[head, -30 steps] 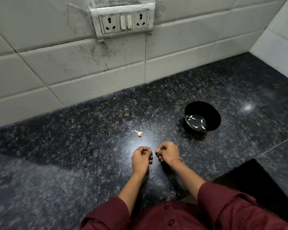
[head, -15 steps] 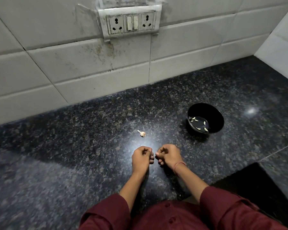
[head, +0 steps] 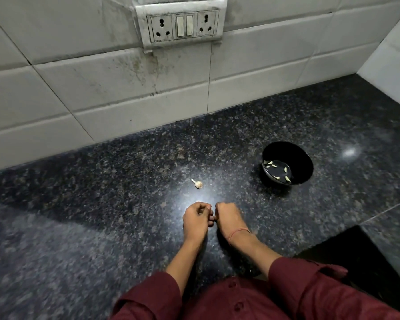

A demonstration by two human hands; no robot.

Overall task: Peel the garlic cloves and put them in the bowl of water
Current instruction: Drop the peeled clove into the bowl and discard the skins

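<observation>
Left hand (head: 195, 219) and right hand (head: 229, 217): knuckles up, fingers (head: 210, 220) curled in, tips meeting. Anything held is hidden, so grip cannot be told. One unpeeled garlic clove (head: 198, 184) lies on the surface (head: 125, 204) just beyond; peeled cloves (head: 273, 165) sit in water in the black bowl (head: 303, 162), further right.

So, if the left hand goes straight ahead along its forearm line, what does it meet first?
Probably the small garlic piece on the counter just ahead of the left hand; the line may pass slightly right of it, then reach the tiled wall.
</observation>
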